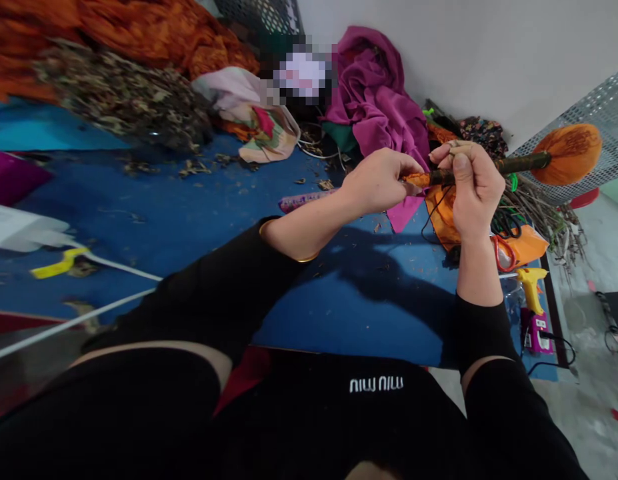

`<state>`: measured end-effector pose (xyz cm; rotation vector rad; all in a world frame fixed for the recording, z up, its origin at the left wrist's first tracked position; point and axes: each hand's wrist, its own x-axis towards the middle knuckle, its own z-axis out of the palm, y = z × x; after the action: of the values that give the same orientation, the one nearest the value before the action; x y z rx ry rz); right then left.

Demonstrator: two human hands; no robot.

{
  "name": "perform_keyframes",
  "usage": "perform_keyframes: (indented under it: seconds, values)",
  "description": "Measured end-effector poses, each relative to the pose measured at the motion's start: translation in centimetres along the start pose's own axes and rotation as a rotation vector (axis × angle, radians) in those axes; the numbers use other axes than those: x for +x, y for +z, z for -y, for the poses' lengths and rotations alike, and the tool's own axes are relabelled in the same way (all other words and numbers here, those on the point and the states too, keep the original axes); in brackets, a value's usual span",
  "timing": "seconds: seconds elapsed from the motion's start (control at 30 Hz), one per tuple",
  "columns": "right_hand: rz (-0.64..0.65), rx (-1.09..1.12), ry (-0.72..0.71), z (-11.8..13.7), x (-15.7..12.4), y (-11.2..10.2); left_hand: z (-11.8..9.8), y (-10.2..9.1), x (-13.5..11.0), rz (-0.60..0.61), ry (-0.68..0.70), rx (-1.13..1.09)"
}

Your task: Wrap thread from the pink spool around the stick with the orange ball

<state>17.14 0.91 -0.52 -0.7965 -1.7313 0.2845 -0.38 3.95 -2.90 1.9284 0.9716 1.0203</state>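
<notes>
A dark, greenish-brown stick (523, 163) is held nearly level above the right part of the table. Its right end carries a rounded bundle of orange cloth (566, 155), and orange material (417, 180) wraps its left end. My left hand (381, 180) is closed on that wrapped left end, knuckles up. Farther right, my right hand (471, 183) is closed at the middle of the stick, its thumb and fingertips pinched together; whether they grip a small piece is unclear. A thin dark cord hangs below the stick between my hands.
A magenta cloth (373, 93) lies behind my hands. Dried leaves (123, 93) and orange fabric (153, 30) are heaped at the back left. A yellow glue gun (533, 288) stands at the table's right edge, near thin twigs (549, 213). White cords (116, 267) cross the left side.
</notes>
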Motion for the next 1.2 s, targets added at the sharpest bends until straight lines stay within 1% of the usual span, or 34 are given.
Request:
perform_keyframes:
  seconds: [0.07,0.27,0.37,0.47,0.7,0.87,0.97,1.07,1.13,1.2]
  values:
    - [0.037,-0.022,0.017,-0.4,0.0,-0.1,-0.2,0.0,-0.1,0.011,0.005,0.092]
    - [0.170,-0.117,0.171,-1.6,-0.1,-0.7,-1.5,0.0,-0.8,0.027,-0.032,0.344]
    - [0.189,-0.114,0.201,-1.9,0.0,-0.8,-2.1,0.1,-1.1,0.010,-0.052,0.454]
    - [0.170,-0.129,0.210,-1.8,0.0,-0.8,-2.5,0.4,-1.3,-0.008,-0.042,0.534]
    - [0.180,-0.228,0.246,-1.5,0.1,-1.2,-2.3,0.6,-1.4,-0.001,0.021,0.616]
    - [0.191,-0.129,0.285,-2.3,-0.1,-1.0,-2.2,0.5,-1.5,0.039,0.071,0.604]
    - [0.160,-0.063,0.299,-2.5,0.1,-1.2,-1.9,0.3,-1.5,0.036,0.087,0.590]
    - [0.048,0.025,0.356,-1.7,0.7,-2.9,-1.7,-0.4,-1.2,0.003,0.077,0.554]
    - [-0.036,0.074,0.422,-0.8,1.0,-5.1,-1.6,-1.1,-1.0,-0.027,0.044,0.534]
    - [-0.102,0.096,0.465,-0.2,1.3,-7.9,-1.7,-2.1,-0.7,-0.057,-0.007,0.522]
